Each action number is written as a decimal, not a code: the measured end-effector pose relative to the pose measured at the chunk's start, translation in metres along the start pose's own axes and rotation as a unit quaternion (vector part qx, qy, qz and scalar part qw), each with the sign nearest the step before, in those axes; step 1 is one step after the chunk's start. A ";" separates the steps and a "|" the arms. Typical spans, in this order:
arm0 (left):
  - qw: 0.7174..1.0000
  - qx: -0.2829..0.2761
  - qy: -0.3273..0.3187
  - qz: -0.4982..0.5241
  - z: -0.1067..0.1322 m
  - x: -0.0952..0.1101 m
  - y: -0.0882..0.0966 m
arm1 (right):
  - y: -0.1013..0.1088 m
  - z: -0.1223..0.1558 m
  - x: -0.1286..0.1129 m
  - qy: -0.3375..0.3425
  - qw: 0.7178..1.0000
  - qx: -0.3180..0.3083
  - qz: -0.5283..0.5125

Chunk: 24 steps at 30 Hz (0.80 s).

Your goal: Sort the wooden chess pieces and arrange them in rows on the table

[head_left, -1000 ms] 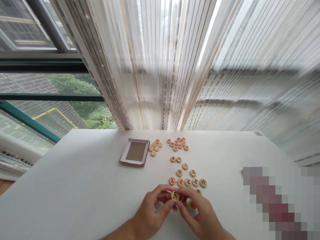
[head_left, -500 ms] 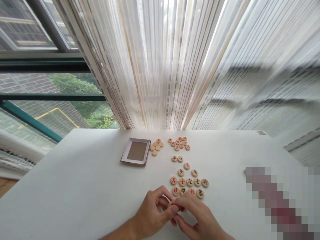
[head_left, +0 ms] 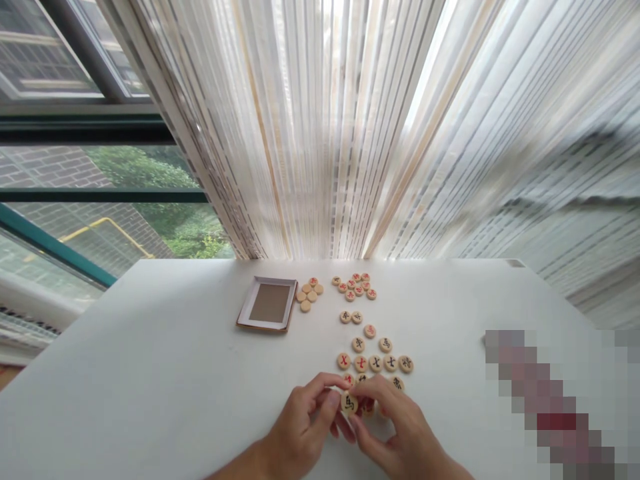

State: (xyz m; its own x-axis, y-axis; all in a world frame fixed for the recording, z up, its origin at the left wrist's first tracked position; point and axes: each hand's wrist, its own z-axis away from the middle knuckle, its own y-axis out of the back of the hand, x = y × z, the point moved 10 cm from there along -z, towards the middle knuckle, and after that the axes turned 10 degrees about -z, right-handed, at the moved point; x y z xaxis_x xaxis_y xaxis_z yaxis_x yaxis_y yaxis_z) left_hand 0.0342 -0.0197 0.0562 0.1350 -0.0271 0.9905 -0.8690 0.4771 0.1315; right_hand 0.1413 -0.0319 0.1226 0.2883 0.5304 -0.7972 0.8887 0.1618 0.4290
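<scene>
A round wooden Chinese chess piece (head_left: 349, 403) with a black character faces up between my two hands, near the table's front edge. My left hand (head_left: 303, 421) pinches its left side with thumb and fingers. My right hand (head_left: 399, 427) has its fingertips on the right side of the same piece. Partly hidden behind my right fingers are other pieces with red marks. Just beyond my hands lies a row of pieces (head_left: 375, 363), red and black, face up. A further row between that one and my hands is partly covered by my fingers.
A shallow open box (head_left: 243, 320) stands at the back left of the white table (head_left: 165, 373). Beside it sit several mostly blank-side-up pieces (head_left: 305, 306). A cluster of mostly red-marked pieces (head_left: 359, 290) lies farther right, by the string curtain (head_left: 310, 167). A blurred-out object (head_left: 555, 400) is at right.
The piece in my hands has turned so its black character now shows toward me. My hands stay in nearly the same place. The view has shifted slightly.
</scene>
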 end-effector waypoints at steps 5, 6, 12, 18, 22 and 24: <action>1.000 -0.011 -0.017 0.022 0.002 0.005 -0.002 | 0.001 0.002 0.009 -0.027 0.999 0.015 -0.013; 0.999 -0.014 -0.021 0.027 0.002 0.006 -0.003 | 0.002 0.002 0.009 -0.027 0.999 0.019 -0.016; 0.999 -0.005 -0.040 0.022 0.001 0.008 -0.003 | 0.004 0.002 0.008 -0.024 0.999 0.024 -0.025; 0.999 0.004 -0.052 -0.011 0.001 0.010 -0.002 | 0.005 0.003 0.011 -0.025 0.999 0.014 -0.024; 0.996 0.005 -0.069 -0.053 0.003 0.012 -0.003 | 0.003 0.005 0.014 -0.032 0.999 0.013 -0.019; 0.995 0.002 -0.075 -0.072 0.004 0.012 -0.004 | 0.003 0.006 0.017 -0.040 0.999 0.019 -0.017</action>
State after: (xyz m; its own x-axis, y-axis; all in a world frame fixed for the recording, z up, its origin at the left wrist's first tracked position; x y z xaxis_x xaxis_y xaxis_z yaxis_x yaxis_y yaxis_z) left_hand 0.0375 -0.0251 0.0676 0.1855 -0.2251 0.9565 -0.8483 0.4546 0.2715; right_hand 0.1512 -0.0272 0.1081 0.2849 0.4561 -0.8431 0.9106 0.1459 0.3867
